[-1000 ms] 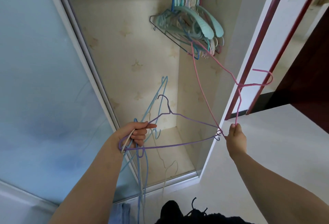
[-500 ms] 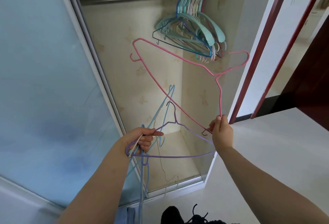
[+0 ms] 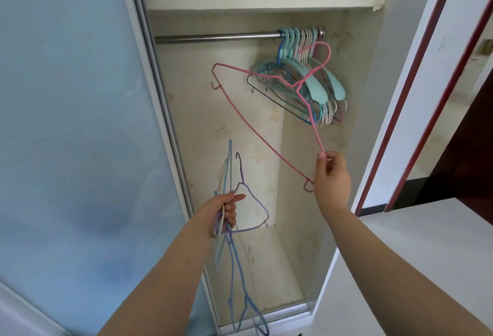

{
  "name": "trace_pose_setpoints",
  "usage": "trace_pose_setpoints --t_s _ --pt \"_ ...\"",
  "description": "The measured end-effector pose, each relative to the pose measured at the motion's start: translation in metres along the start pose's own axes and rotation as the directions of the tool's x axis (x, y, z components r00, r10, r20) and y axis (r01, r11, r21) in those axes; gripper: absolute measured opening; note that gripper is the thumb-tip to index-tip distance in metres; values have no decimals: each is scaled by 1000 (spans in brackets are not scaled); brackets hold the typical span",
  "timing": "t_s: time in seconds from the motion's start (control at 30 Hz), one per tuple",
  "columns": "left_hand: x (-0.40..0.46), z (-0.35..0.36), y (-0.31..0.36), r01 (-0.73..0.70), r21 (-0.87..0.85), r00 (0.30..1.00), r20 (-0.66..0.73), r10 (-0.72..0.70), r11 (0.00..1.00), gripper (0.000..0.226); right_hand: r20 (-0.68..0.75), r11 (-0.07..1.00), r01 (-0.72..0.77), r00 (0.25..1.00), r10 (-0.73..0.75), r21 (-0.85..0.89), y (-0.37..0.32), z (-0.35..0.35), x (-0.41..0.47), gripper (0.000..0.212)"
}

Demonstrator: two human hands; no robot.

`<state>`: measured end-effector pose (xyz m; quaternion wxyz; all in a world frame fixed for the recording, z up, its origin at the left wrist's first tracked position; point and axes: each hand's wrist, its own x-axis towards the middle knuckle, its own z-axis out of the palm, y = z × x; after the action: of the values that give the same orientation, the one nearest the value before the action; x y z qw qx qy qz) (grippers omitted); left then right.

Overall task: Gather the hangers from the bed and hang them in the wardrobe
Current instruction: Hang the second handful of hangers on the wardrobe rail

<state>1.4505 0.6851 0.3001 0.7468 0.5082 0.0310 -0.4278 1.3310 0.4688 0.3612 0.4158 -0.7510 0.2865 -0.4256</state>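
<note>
At far left we note the wardrobe's frosted sliding door point(image 3: 69, 135), pushed aside so the compartment stands open. Our left hand point(image 3: 222, 211) is low in the opening, its fingers point(image 3: 231, 215) curled round a bundle of wire hangers point(image 3: 234, 263), blue, cream and one purple, which dangle from the grip toward the wardrobe floor. Above, the metal rail point(image 3: 216, 37) runs under a shelf point(image 3: 261, 2) carrying stored items we cannot identify. The pink hanger point(image 3: 256, 135) is raised in front of the rail, tilted, its hook level with the cluster of hung hangers point(image 3: 301, 79) crowded at the rail's right end; whether the hook has caught the rail we cannot tell. Our right hand point(image 3: 332, 175) pinches the pink hanger's lower corner between thumb and fingertips. A red-trimmed door frame point(image 3: 410, 90) stands at far right.
</note>
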Motion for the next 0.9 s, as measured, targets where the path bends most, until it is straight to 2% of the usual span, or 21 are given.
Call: trace_pose_setpoints --t_s 0.1,0.27,0.5,0.67,0.8,0.9 --pt "9 3 2 -21 -19 999 -26 21 1000 28 87 997 76 993 -78 26 -11 4 13 16" --pt "17 13 17 -32 14 999 -26 32 999 28 251 978 208 946 -204 10 -52 23 42 32" --pt "16 29 55 -153 -22 988 15 154 988 31 350 987 159 923 -161 33 -121 60 120 52" --pt "9 35 76 -253 42 967 -6 253 967 24 428 988 156 893 -138 -8 -137 85 156 59" --pt "6 36 85 -296 70 954 -30 299 952 23 554 967 215 826 -104 -139 -130 100 168 59" --pt "8 32 86 -302 75 951 -47 306 950 23 496 967 188 865 -80 -172 -123 105 175 50"
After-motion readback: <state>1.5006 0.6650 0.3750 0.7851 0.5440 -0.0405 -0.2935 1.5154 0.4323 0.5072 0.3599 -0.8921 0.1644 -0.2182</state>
